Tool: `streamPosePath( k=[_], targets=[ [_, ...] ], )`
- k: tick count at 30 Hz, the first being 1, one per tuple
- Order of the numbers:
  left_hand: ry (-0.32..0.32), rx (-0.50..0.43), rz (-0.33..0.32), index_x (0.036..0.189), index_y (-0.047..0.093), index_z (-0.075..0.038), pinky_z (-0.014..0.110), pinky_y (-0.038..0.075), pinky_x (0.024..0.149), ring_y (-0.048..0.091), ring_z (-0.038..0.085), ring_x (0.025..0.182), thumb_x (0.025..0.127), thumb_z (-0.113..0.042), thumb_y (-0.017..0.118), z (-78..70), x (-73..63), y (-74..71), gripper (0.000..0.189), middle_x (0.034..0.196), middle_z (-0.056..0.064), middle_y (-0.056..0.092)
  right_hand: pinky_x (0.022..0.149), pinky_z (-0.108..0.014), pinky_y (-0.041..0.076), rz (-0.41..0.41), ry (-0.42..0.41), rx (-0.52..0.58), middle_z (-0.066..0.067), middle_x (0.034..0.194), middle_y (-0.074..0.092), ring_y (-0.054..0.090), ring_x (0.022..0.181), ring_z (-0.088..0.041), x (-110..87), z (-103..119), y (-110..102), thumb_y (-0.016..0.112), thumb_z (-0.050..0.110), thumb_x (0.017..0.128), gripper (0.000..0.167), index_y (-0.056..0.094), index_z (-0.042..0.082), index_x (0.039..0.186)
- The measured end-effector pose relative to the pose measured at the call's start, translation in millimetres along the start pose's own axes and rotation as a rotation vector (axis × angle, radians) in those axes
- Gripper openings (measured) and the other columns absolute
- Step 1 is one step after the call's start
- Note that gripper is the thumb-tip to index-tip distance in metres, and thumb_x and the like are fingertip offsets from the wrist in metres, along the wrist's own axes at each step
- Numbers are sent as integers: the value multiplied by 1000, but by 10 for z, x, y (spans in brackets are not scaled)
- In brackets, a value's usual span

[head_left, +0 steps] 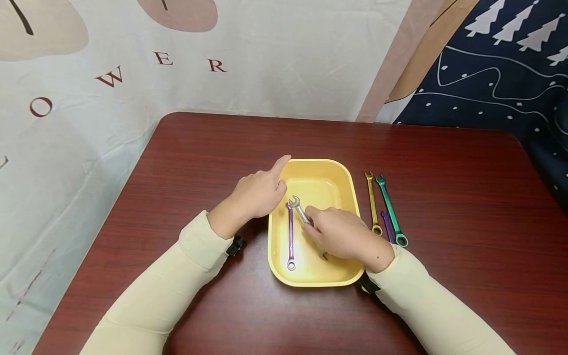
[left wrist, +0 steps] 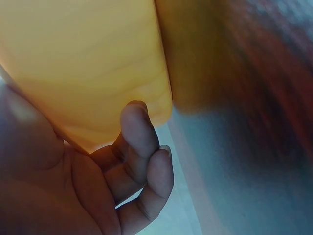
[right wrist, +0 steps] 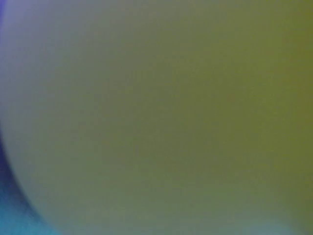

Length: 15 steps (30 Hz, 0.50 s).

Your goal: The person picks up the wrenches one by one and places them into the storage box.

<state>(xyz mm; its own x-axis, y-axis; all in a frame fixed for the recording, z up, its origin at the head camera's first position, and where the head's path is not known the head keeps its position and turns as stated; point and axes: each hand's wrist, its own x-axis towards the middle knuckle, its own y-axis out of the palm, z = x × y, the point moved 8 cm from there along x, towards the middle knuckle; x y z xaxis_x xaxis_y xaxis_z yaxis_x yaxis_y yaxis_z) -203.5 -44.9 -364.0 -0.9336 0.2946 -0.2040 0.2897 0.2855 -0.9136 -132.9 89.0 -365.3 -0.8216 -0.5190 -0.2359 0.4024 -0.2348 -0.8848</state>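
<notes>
A yellow plastic tray stands on the table, with my left hand at its left rim. In the head view the left thumb lies over the rim and the index finger stretches toward the far corner; the left wrist view shows other fingers curled against the tray's outer wall. My right hand is inside the tray, gripping a silver combination wrench around its middle; its open end sticks out past the thumb. Left of it lies a purple wrench, ring end toward me. The right wrist view is a yellowish blur.
Right of the tray, a gold wrench, a green wrench and another purple wrench lie on the dark red wooden table. The right forearm passes close to their near ends. A printed cloth hangs behind the table.
</notes>
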Motion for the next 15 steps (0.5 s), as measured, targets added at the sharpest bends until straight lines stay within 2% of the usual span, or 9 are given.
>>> streamPosePath(
  k=[8,15],
  targets=[
    [-3,-5,6,161,10,-31,38,41,52,52,25,53,104,-31,32,0,-1,3,61,60,4,54,45,-31,37,16,-11,-24,8,56,53,51,49,-10,8,-4,21,52,30,102,21,52,20,82],
    [-3,-13,11,161,9,-31,36,40,50,49,24,50,104,-31,31,0,-3,6,61,58,3,53,45,-31,37,23,-17,-37,7,58,54,51,49,-10,19,-20,30,59,23,90,11,52,20,82]
  ],
)
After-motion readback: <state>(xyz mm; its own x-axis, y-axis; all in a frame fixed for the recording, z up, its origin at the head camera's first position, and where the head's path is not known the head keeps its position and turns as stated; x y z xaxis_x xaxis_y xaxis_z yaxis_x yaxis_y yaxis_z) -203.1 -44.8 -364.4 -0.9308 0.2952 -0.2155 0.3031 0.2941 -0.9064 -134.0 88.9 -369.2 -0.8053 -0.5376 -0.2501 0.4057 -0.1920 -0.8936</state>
